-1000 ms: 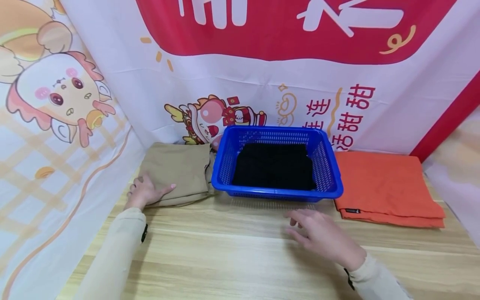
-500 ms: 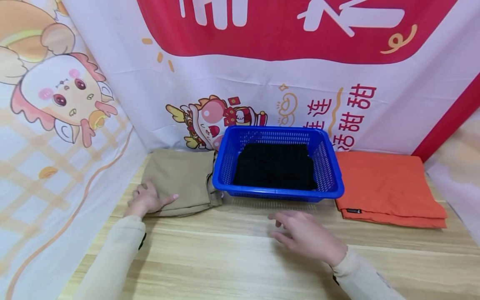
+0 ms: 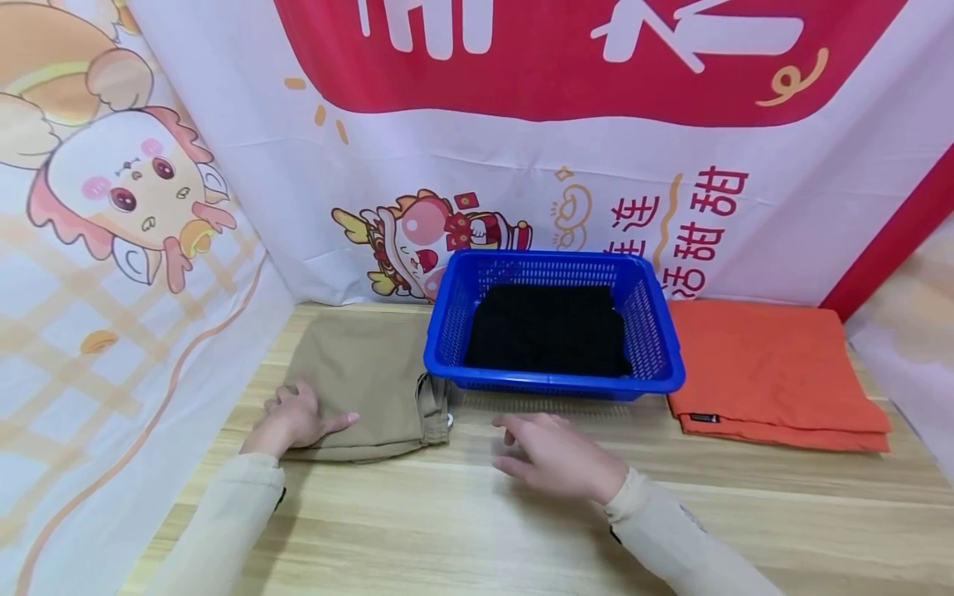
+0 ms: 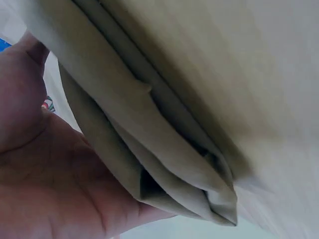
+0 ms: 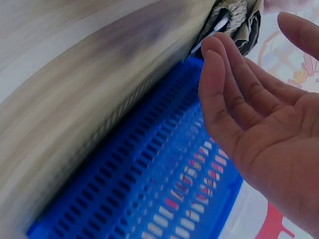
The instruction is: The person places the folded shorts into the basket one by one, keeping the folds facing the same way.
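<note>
Folded khaki pants [image 3: 365, 381] lie on the table at the left, with a gathered waistband at their right end. My left hand [image 3: 294, 418] grips their left edge, thumb across the top; in the left wrist view the palm lies against the stacked folds [image 4: 164, 149]. The fingertips there are hidden. My right hand [image 3: 562, 455] hovers above the table in front of the blue basket [image 3: 551, 382], holding nothing, fingers slightly bent. In the right wrist view the waistband end [image 5: 249, 25] appears beyond its fingertips, apart from them.
Folded black cloth [image 3: 547, 331] lies in the basket. Right of the basket is a folded orange garment [image 3: 775, 372] with a small dark label. A printed white and red curtain [image 3: 283, 165] hangs behind the wooden table [image 3: 447, 530].
The khaki pants have slid toward me with my left hand, and their waistband end now shows beside the basket. My right hand has moved left toward them.
</note>
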### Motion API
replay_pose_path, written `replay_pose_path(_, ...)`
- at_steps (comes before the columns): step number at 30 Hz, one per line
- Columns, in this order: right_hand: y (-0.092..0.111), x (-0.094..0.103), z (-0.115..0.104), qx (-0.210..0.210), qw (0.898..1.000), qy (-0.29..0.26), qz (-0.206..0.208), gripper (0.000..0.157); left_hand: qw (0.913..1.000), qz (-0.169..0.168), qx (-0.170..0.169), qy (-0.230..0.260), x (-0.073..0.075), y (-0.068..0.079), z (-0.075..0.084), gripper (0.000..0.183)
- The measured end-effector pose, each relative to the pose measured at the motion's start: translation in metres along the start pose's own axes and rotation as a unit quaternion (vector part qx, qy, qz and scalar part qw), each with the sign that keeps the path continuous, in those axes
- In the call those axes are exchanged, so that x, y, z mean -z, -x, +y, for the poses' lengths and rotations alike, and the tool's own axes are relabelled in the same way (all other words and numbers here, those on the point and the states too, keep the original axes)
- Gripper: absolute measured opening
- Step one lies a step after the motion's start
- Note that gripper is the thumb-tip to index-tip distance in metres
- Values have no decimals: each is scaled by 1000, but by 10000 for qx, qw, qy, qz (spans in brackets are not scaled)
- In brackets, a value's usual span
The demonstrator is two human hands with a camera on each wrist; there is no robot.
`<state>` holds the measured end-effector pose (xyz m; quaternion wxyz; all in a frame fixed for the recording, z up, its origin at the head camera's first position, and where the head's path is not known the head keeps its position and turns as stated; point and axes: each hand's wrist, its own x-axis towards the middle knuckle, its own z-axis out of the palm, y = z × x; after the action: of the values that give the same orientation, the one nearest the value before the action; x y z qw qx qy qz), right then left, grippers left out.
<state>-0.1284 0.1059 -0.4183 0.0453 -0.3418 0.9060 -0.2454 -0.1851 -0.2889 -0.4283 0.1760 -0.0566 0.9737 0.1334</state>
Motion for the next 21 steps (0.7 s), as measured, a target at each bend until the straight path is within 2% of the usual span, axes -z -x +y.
replay_pose_path(3, -8, -5, -4, -36, 9998, -192, -18, 51, 10000, 18, -14, -94, -2, 7, 0, 134)
replay_pose_path(7, -20, -10, -9, -311, 9974, -650, -78, 54, 9996, 57, -138, -243, -5, 13, 0, 133)
replay_pose_path(12, -37, -16, -14, -858, 9851, -1485, -155, 57, 9992, 70, -302, -233, -3, 15, -3, 128)
replay_pose_path(17, -53, -24, -20, -1461, 9643, -2205, -138, 71, 9989, 47, -347, 308, 11, 5, -8, 129)
replay_pose_path(21, -66, -30, -24, -1883, 9499, -2493, -96, 68, 9949, 44, -217, 988, 21, -7, -15, 132)
